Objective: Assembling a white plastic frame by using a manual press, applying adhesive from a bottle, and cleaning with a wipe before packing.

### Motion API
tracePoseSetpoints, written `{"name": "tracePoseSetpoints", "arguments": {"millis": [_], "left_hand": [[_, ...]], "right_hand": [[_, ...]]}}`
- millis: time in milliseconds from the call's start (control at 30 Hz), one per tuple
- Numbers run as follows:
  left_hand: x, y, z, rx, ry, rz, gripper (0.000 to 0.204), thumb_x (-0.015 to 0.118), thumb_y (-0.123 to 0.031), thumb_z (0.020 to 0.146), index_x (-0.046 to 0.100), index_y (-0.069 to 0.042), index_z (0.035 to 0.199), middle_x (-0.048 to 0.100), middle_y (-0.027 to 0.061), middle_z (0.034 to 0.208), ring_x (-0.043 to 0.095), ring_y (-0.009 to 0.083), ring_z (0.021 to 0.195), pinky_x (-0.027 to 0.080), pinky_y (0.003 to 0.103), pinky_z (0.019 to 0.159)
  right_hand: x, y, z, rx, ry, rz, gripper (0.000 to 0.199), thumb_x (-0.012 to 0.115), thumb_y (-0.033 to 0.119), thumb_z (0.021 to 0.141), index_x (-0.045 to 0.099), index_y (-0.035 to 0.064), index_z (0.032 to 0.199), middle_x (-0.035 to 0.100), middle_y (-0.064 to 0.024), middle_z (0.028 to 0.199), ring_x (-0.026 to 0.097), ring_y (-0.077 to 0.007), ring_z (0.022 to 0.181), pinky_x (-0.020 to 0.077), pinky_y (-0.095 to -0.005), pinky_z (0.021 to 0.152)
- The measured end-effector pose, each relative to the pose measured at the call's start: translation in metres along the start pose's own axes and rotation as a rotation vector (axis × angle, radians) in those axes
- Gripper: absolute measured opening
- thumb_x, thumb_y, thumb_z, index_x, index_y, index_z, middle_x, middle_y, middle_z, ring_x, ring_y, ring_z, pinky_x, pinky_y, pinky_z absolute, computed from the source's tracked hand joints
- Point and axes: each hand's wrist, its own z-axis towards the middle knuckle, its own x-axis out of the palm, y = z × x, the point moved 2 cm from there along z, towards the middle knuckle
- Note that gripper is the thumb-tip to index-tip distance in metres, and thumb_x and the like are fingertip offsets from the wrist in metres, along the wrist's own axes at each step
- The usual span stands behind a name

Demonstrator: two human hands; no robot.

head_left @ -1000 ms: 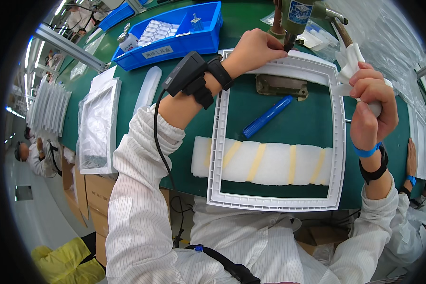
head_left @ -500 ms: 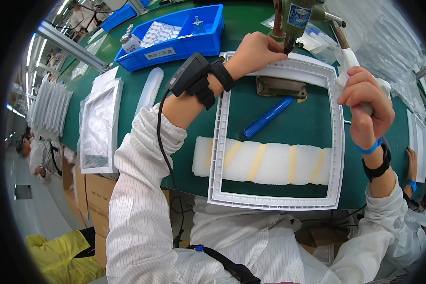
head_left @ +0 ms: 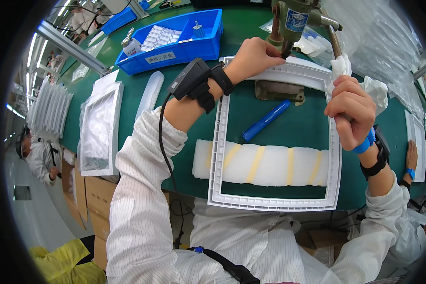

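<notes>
A white rectangular plastic frame (head_left: 272,204) lies before me, its far side under the tip of a green hand press (head_left: 294,20). My left hand (head_left: 253,57) reaches over the frame's far left corner. Its thumb and fingertips are pinched together right beside the press tip; whatever they hold there is too small to make out. My right hand (head_left: 351,112) is closed around the press lever (head_left: 336,43), whose lower part is wrapped in white material. Inside the frame opening a blue marker pen (head_left: 266,120) lies on the green table.
A white foam pad with yellow tape bands (head_left: 274,163) lies under the frame's near part. Further left are a bagged white frame (head_left: 113,137), a long pale piece (head_left: 150,96) and a blue tool bin (head_left: 173,59). Clear plastic sheeting (head_left: 378,38) fills the far right; another person's hand (head_left: 411,156) rests at right.
My right hand has swung left and slightly toward me with the lever. My left hand stays pinched by the press tip, and the frame has barely shifted.
</notes>
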Motion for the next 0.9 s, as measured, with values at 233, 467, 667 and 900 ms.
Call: {"name": "tracePoseSetpoints", "arguments": {"millis": [233,467,667,900], "left_hand": [[-0.002,0.0,0.0,-0.019,-0.015,0.009,0.036,0.079,-0.027,0.076,0.075,0.004,0.094,0.074,0.0156,0.085,0.07,0.0203,0.075,0.055,0.029,0.075],[0.001,0.001,0.002,0.007,-0.015,0.004,0.035,0.079,-0.026,0.076,0.075,0.003,0.094,0.074,0.0153,0.085,0.07,0.02,0.074,0.055,0.029,0.075],[0.0,0.001,0.0,-0.007,-0.019,0.017,0.035,0.079,-0.026,0.076,0.075,0.004,0.094,0.074,0.0157,0.085,0.07,0.0194,0.073,0.055,0.029,0.074],[0.001,0.002,0.0,0.01,-0.028,-0.021,0.033,0.078,-0.027,0.074,0.076,0.0,0.092,0.073,0.0183,0.084,0.072,0.027,0.074,0.056,0.033,0.076]], "right_hand": [[0.006,-0.002,-0.001,-0.027,-0.001,-0.024,0.014,0.048,0.003,0.046,0.053,0.0031,0.06,0.047,-0.007,0.056,0.049,-0.0259,0.06,0.0503,-0.0399,0.076],[0.014,-0.006,-0.006,-0.054,0.054,-0.069,0.014,0.05,0.003,0.045,0.051,0.0053,0.058,0.045,-0.0063,0.056,0.046,-0.0265,0.058,0.0462,-0.0356,0.069],[0.025,-0.013,-0.011,-0.076,0.09,-0.082,0.012,0.051,0.004,0.045,0.048,0.0071,0.057,0.042,-0.0054,0.054,0.043,-0.0253,0.056,0.042,-0.0342,0.067],[0.03,-0.017,-0.016,-0.085,0.126,-0.12,0.011,0.052,0.003,0.047,0.047,0.0072,0.056,0.041,-0.0053,0.054,0.041,-0.025,0.055,0.041,-0.0347,0.069]]}}
